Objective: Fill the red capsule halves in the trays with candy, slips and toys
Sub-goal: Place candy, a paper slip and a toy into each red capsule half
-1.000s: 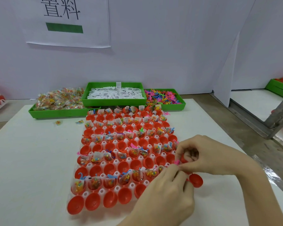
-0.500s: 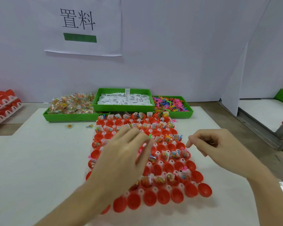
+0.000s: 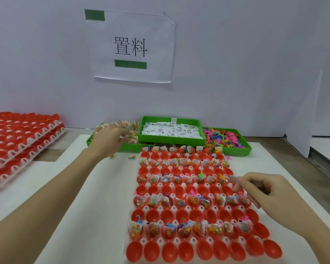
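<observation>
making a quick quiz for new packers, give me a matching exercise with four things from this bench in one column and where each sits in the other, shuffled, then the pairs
Things
1. candy bin
2. slip bin
3. toy bin
4. stacked capsule trays

Places
A. far left, off the white mat
B. middle of the three green bins, raised over its neighbours
C. rightmost green bin
D. leftmost green bin, under the left hand

Pairs: 1-D, 2-B, 3-C, 4-A
</observation>
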`<action>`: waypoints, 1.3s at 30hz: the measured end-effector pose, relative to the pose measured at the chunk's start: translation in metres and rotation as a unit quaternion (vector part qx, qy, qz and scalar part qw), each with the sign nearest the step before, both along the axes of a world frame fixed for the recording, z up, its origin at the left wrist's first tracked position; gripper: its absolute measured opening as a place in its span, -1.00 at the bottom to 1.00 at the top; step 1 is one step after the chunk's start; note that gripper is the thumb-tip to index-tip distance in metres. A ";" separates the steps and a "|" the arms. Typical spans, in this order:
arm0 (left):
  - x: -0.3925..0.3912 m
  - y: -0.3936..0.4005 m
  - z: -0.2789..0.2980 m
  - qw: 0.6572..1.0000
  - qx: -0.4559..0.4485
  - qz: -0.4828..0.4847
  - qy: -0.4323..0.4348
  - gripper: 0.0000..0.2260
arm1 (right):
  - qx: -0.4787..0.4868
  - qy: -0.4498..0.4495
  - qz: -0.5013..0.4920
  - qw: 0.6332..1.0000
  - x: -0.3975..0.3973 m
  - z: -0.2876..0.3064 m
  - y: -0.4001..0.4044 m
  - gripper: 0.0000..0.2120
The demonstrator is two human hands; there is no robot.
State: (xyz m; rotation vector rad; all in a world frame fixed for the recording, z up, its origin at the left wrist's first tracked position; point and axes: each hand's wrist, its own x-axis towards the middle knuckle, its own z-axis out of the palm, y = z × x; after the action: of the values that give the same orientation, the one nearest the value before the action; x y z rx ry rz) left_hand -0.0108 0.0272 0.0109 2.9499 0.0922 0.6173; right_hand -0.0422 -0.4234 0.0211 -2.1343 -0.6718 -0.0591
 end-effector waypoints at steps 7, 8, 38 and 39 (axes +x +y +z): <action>0.018 -0.016 -0.004 1.000 -0.016 0.021 0.000 -0.86 | 0.003 -0.017 -0.012 1.000 0.002 -0.007 0.002 -0.69; 0.019 -0.017 -0.004 0.999 -0.033 0.021 0.000 -0.87 | 0.003 -0.017 -0.012 1.000 0.002 -0.008 0.002 -0.69; -0.033 -0.062 0.001 0.888 -0.397 0.071 -0.222 -0.92 | 0.011 -0.016 -0.028 0.999 0.006 -0.011 0.000 -0.69; -0.044 -0.072 0.001 0.868 -0.449 0.047 -0.209 -0.88 | 0.013 -0.017 -0.029 0.999 0.006 -0.010 0.000 -0.70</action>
State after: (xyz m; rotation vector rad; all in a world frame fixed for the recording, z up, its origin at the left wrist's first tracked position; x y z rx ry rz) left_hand -0.0546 -0.0446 0.0116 1.8817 0.3672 0.8999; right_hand -0.0360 -0.4230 0.0106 -2.1321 -0.6254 -0.1344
